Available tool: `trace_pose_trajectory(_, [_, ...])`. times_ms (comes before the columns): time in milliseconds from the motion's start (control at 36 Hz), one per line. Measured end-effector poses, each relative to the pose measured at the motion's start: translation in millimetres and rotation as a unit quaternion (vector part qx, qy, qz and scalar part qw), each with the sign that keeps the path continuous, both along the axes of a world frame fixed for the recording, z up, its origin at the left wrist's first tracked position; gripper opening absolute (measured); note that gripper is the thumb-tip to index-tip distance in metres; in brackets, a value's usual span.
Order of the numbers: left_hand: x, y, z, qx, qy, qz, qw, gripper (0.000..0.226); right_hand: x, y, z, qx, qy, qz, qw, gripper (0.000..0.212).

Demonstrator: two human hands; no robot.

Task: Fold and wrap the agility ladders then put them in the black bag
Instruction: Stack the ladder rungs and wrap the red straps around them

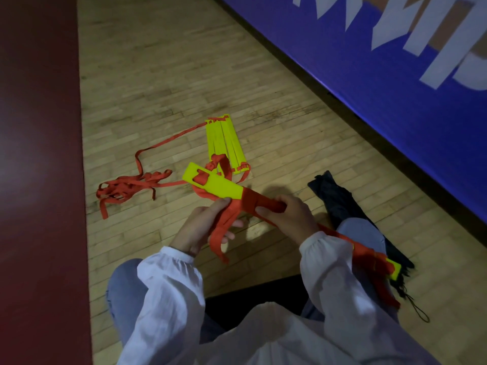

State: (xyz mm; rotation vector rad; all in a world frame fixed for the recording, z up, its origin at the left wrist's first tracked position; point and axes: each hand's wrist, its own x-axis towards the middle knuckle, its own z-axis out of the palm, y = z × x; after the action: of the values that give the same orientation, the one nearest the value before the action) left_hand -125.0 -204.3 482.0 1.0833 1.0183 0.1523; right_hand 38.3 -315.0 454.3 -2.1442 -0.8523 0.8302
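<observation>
Agility ladder bundle of yellow plastic rungs and red-orange webbing [216, 184] was held over the lap, wrap half wound | left hand [203, 225] pinched the loose strap tails [220, 238] | right hand [287, 214] clasped the wrapped middle | second yellow ladder [226, 143] lay stacked on the wooden floor [163, 75], unwrapped | black fabric bag [337, 201] beside the knee, nothing bagged yet

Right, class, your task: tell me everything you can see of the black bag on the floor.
The black bag lies slack on the wooden floor at the person's right. It looks like thin dark fabric, long, narrow and creased. The right knee and the held ladder bundle cover its middle. From its near end a thin cord trails out in a loop. Nothing grips it; whether its mouth is open cannot be told.
</observation>
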Motion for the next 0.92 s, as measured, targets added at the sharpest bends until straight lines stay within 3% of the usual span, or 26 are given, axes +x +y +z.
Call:
trace_pose_trajectory(361, [7.7, -2.3, 2.2, 0.043, 0.024, 0.038, 0.998, 0.037, -1.3, 1.7, 3.7, -0.006, -0.043, -0.019, 0.999, 0.042])
trace_pose_trajectory(556, [10.4, -4.9, 6.4, 0.078, 0.050, 0.048, 0.994, 0.047, -4.1, 4.0, 1.3, -0.005, -0.039, -0.004, 0.999, 0.039])
trace_pose_trajectory(917, [13.4, -7.8, 9.3, 0.094, 0.077, 0.082, 0.989, 0.038, -3.0, 2.0, -2.5, 0.023, -0.036, 0.074, 0.996, 0.041])
